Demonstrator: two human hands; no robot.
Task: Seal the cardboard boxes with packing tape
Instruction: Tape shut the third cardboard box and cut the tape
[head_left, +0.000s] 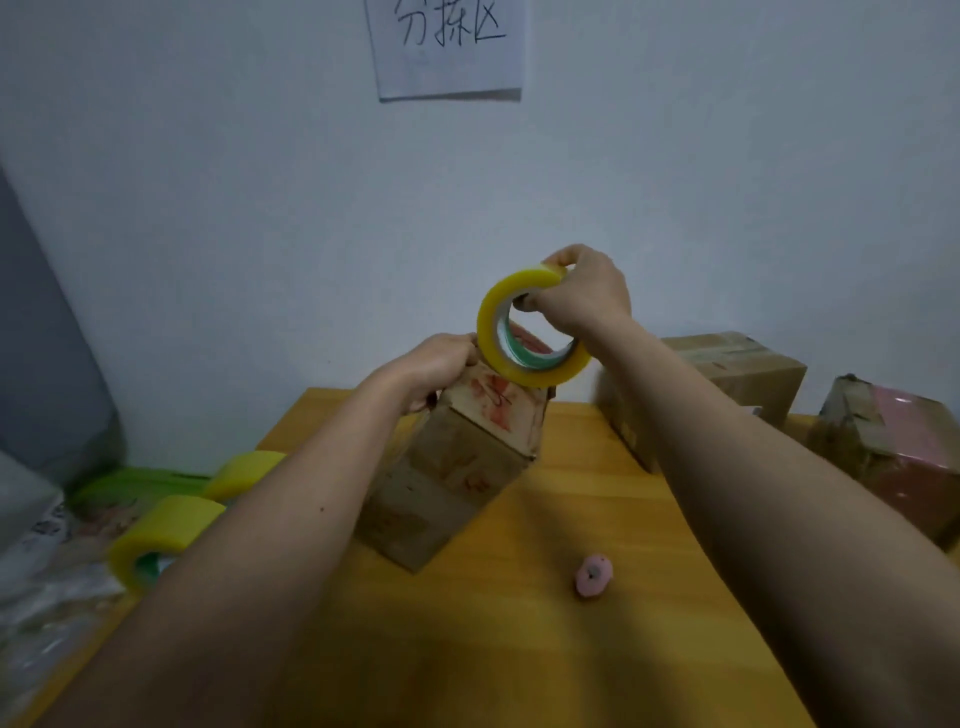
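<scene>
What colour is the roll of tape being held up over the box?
Yellow, with a green-and-white inner core. The tape roll shows best in the head view, the only one.

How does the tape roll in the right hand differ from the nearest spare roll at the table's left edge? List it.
The held tape roll is raised above the tilted cardboard box, gripped by the right hand; the spare roll lies untouched, low beside the table. Both are yellowish with green cores.

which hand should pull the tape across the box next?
Right, probably. The right hand already grips the tape roll just above the tall box, while the left hand holds that box's top, steadying it.
</scene>
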